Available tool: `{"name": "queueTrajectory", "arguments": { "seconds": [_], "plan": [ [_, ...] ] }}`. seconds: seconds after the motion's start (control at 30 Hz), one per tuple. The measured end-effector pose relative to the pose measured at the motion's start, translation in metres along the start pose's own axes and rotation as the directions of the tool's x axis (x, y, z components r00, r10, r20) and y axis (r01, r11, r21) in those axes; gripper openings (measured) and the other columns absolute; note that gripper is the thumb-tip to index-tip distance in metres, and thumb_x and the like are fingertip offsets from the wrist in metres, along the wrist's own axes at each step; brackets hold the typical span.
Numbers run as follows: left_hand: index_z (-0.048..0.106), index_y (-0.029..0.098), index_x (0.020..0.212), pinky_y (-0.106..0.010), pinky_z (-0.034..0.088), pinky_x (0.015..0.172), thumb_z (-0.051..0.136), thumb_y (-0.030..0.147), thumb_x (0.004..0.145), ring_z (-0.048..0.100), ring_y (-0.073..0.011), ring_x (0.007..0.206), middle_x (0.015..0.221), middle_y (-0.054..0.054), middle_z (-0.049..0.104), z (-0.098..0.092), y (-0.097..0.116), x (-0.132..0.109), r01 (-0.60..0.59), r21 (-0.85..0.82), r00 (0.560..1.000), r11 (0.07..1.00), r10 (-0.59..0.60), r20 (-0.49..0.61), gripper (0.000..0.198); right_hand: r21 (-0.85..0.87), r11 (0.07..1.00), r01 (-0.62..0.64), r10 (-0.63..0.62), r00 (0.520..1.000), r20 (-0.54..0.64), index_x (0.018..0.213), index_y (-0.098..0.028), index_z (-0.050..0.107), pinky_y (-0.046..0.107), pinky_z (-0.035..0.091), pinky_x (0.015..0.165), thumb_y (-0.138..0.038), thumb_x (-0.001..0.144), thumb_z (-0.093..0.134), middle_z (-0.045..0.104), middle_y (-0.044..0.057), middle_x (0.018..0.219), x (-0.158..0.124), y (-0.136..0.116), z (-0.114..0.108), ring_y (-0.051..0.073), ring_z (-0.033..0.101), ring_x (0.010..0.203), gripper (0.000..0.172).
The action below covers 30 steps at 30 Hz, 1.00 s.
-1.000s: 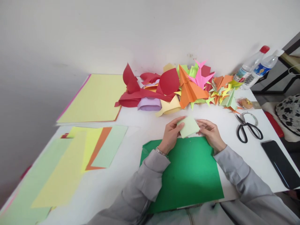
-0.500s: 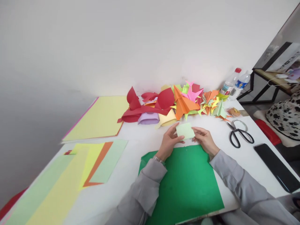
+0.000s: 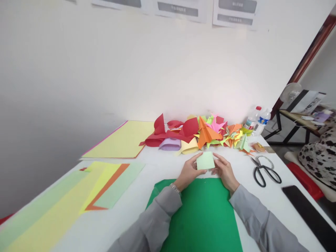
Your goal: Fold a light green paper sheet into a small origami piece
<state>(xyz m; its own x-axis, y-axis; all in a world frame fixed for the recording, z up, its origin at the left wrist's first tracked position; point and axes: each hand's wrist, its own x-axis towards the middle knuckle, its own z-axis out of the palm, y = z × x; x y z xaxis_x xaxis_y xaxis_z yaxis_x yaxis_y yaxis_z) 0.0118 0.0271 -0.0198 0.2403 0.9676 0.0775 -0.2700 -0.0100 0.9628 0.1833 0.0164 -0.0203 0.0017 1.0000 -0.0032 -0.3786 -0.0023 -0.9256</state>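
A small pale green square of paper [image 3: 205, 160] is held up between both hands, just beyond the far edge of a large green sheet [image 3: 202, 213]. My left hand [image 3: 188, 172] pinches its left side, thumb in front and fingers behind. My right hand [image 3: 224, 172] has its fingers closed at the paper's right edge; some fingertips are hidden behind it. Behind the hands lie a purple paper loop [image 3: 170, 144], a cream paper roll [image 3: 189, 146] and an orange folded paper plane [image 3: 207, 133].
Red paper shapes [image 3: 187, 130] and more folded paper line the wall. Black-handled scissors [image 3: 266, 171] and a phone [image 3: 307, 213] lie right, two plastic bottles [image 3: 261, 122] behind. Coloured strips [image 3: 112, 189] and a yellow sheet [image 3: 120, 140] are left. A seated person's patterned clothing [image 3: 319, 157] shows right.
The camera view has tilted up, so the table sits lower and wall papers show. The right hand's fingers have shifted along the pale green paper's edge, and the paper is turned more level.
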Motion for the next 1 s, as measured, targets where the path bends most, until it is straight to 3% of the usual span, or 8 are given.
{"name": "queueTrajectory", "arguments": {
  "seconds": [0.13,0.33,0.4,0.47,0.53,0.67,0.8,1.0],
  "plan": [
    [0.042,0.006,0.136,-0.036,0.054,0.075,0.083,0.016,0.051,0.067,-0.0247,0.085,0.097,-0.013,0.071,0.003,0.003,-0.001,0.019,0.056,1.0,0.998,-0.02,0.005,0.095,-0.122,0.992,0.042,-0.038,0.999,0.031,0.118,-0.021,0.058,0.021,0.041,0.042,-0.032,0.065,0.078,0.059,-0.005,0.064,-0.004,-0.003,0.006,0.009,0.054,0.044,0.058],
    [0.043,0.01,0.135,-0.036,0.054,0.071,0.081,0.022,0.059,0.066,-0.0217,0.076,0.088,-0.008,0.071,0.0,0.007,-0.001,0.023,0.012,0.999,1.0,-0.023,0.023,0.086,-0.234,0.963,0.137,-0.134,0.991,0.028,0.108,-0.02,0.063,0.024,0.041,0.046,-0.036,0.069,0.074,0.057,-0.005,0.065,-0.001,-0.003,0.007,0.009,0.051,0.045,0.044],
    [0.044,0.011,0.134,-0.038,0.054,0.078,0.08,0.023,0.06,0.066,-0.0247,0.09,0.114,-0.015,0.064,-0.001,0.007,-0.001,-0.005,0.003,1.0,1.0,0.005,0.012,0.084,-0.288,0.937,0.196,-0.193,0.98,0.037,0.115,-0.02,0.059,0.025,0.042,0.05,-0.034,0.072,0.072,0.057,-0.005,0.064,0.001,-0.003,0.007,0.01,0.051,0.048,0.047],
    [0.049,0.015,0.13,-0.04,0.052,0.088,0.079,0.021,0.058,0.056,-0.0299,0.113,0.141,-0.018,0.041,-0.001,0.005,-0.001,-0.1,0.048,0.994,0.994,0.102,-0.035,0.078,-0.359,0.899,0.252,-0.256,0.966,0.037,0.119,-0.021,0.056,0.026,0.044,0.055,-0.031,0.074,0.071,0.057,-0.005,0.064,0.002,-0.002,0.006,0.011,0.052,0.053,0.049],
    [0.052,0.02,0.128,-0.043,0.047,0.096,0.078,0.017,0.057,0.042,-0.0328,0.128,0.148,-0.015,0.031,0.0,0.003,-0.001,-0.177,0.186,0.978,0.966,0.194,-0.074,0.077,-0.411,0.869,0.277,-0.292,0.956,0.028,0.119,-0.022,0.055,0.027,0.045,0.059,-0.029,0.074,0.071,0.058,-0.004,0.067,0.001,0.001,0.006,0.012,0.053,0.058,0.048],
    [0.049,0.026,0.132,-0.046,0.031,0.111,0.078,0.011,0.054,0.032,-0.0317,0.135,0.144,-0.01,0.038,0.002,0.002,-0.004,-0.258,0.369,0.958,0.893,0.286,-0.023,0.085,-0.426,0.873,0.239,-0.221,0.971,0.093,0.113,-0.025,0.059,0.027,0.046,0.057,-0.03,0.073,0.073,0.06,-0.002,0.072,-0.006,0.007,0.006,0.013,0.054,0.06,0.043],
    [0.049,0.022,0.131,-0.044,0.045,0.099,0.077,0.017,0.06,0.044,-0.0328,0.125,0.139,-0.014,0.041,0.004,0.005,-0.006,-0.177,0.305,0.98,0.936,0.196,-0.031,0.077,-0.394,0.889,0.234,-0.168,0.966,0.194,0.117,-0.027,0.059,0.029,0.049,0.062,-0.032,0.073,0.073,0.063,0.001,0.084,-0.009,0.008,0.004,0.015,0.058,0.069,0.046],
    [0.054,0.022,0.125,-0.04,0.053,0.087,0.087,0.022,0.047,0.056,-0.0302,0.109,0.135,-0.013,0.041,0.004,0.006,-0.005,-0.087,0.103,0.996,0.991,0.085,0.024,0.085,-0.381,0.892,0.245,-0.186,0.965,0.186,0.115,-0.024,0.06,0.027,0.047,0.06,-0.037,0.069,0.076,0.064,0.002,0.083,-0.01,0.001,0.004,0.016,0.058,0.069,0.05]
  ]
}}
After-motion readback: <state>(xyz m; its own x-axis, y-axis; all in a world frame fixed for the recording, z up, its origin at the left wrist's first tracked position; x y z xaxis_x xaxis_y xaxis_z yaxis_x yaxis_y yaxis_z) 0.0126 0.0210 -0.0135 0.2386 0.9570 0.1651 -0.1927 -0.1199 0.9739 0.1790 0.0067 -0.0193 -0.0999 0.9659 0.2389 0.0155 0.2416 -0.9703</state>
